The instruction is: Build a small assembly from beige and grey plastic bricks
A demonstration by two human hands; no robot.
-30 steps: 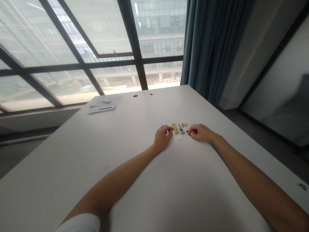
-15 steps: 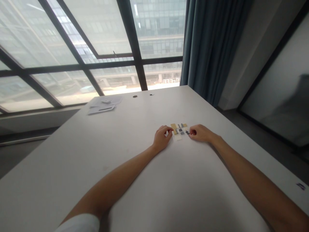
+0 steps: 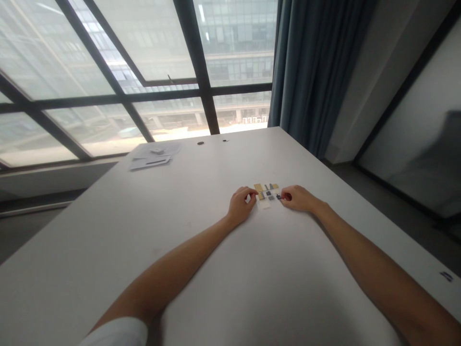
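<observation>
A patch of small flat pieces lies on the white table (image 3: 201,269), too small to tell exactly; they look like tiny building bricks. Yellow pieces (image 3: 258,187) are at its far left, grey ones (image 3: 271,198) nearer the middle, and a pale piece (image 3: 265,205) at the near edge. My left hand (image 3: 242,202) rests at the left side, thumb and forefinger pinched together against the patch's edge; what is between them is hidden. At the right side, my right hand (image 3: 297,198) has its fingertips closed at a small black piece (image 3: 278,196).
Papers (image 3: 149,161) with a small pale object on top lie at the table's far left. Two small dark round spots (image 3: 200,143) show near the far edge. A purple mark (image 3: 446,276) is at the right edge. Windows and a blue curtain (image 3: 313,72) stand beyond.
Almost nothing differs. The right hand's fingertips have shifted very slightly at the black piece; the left hand keeps its place. The whole view has moved a little.
</observation>
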